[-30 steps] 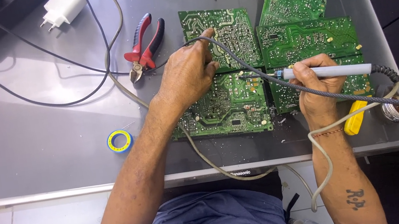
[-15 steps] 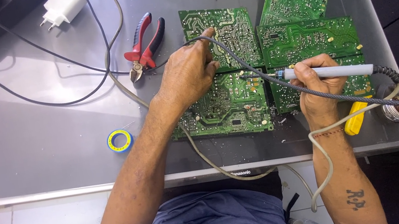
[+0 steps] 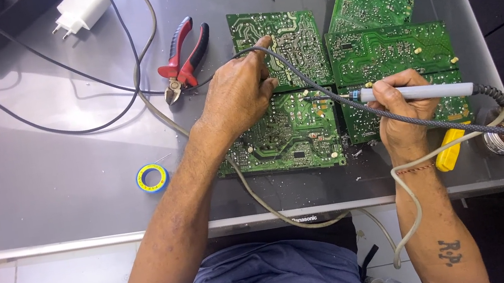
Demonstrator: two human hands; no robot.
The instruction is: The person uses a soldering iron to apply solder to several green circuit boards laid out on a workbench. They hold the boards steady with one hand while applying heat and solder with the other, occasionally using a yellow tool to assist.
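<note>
My right hand (image 3: pixel 402 110) grips a grey soldering iron (image 3: pixel 416 93), its tip lying on the near green circuit board (image 3: pixel 291 139). My left hand (image 3: pixel 239 94) rests on that board and on the board above it (image 3: pixel 294 40); its forefinger and thumb pinch a thin grey strand, perhaps solder wire, that runs right across the boards. Two more green boards (image 3: pixel 393 49) lie to the right, side by side with the others.
Red-handled cutters (image 3: pixel 184 59) lie left of the boards. A blue and yellow tape roll (image 3: pixel 152 177) sits near the front edge. A white charger (image 3: pixel 79 9) and black cables are at the back left. A solder tin (image 3: pixel 501 139) and yellow handle (image 3: pixel 450 150) lie at the right.
</note>
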